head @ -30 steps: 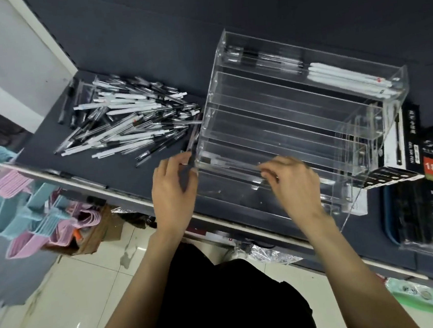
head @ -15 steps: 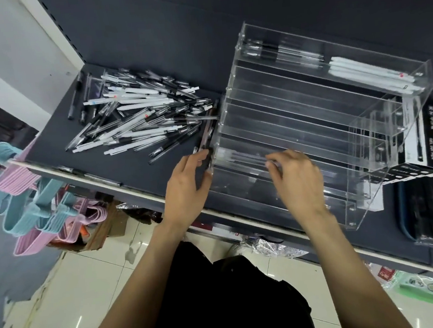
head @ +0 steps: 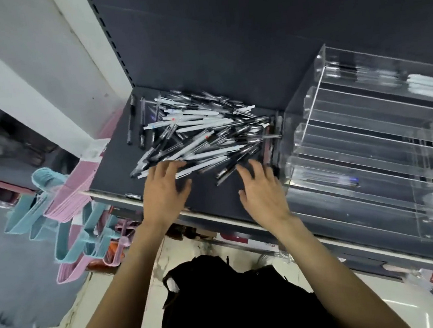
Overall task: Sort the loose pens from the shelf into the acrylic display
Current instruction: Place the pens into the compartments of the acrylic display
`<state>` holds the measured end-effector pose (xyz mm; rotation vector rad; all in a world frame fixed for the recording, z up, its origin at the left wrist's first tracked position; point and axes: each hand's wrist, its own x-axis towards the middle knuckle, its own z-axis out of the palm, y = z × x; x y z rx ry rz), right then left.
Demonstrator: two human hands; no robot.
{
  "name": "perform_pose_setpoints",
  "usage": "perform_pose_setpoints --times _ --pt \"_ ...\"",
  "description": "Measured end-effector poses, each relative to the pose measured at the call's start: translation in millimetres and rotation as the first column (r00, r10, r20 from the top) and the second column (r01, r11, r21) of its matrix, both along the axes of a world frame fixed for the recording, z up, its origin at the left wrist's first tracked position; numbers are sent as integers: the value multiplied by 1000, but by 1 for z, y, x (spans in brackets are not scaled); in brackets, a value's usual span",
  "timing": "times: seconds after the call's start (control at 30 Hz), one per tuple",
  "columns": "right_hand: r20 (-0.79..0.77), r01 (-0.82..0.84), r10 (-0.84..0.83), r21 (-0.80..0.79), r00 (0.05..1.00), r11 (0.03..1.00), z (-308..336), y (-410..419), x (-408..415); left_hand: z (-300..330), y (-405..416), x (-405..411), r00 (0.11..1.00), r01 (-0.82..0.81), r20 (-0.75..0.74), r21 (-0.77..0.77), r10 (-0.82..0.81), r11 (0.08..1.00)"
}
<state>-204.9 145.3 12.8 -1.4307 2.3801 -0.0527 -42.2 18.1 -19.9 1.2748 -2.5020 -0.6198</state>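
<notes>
2 hands (head: 214,190) – fingers spread, holding nothing – at slim plastic pens (head: 201,136); clear acrylic display (head: 368,147) beside.

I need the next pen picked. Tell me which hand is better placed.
Probably the left hand: its fingertips already touch the pens at the pile's near edge. The right hand hovers nearer the display.

A dark grey shelf (head: 207,191) carries a loose pile of pens (head: 202,138) directly left of the clear acrylic display (head: 369,153), the nearest pens touching its side.
</notes>
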Motion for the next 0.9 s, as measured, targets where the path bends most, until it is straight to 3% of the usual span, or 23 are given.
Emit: perform_pose_setpoints --times 0.1,0.2,0.33,0.7,0.9 --pt "-97 189 -180 87 979 978 -7 -11 -5 -3 -16 -11 980 165 117 -15 -163 986" --pt "-97 307 -295 148 951 940 -12 -16 -4 -2 -22 -21 964 214 156 29 -216 976" --pt "-94 415 -406 101 909 904 -13 -29 -4 -2 -22 -27 928 290 222 73 -299 954" --pt "82 588 -592 67 802 806 -11 -43 -16 -4 -29 -32 917 335 139 243 -375 910" --pt "197 673 -671 68 715 737 -16 -31 -12 7 -21 -22 981 192 -61 436 -184 879"
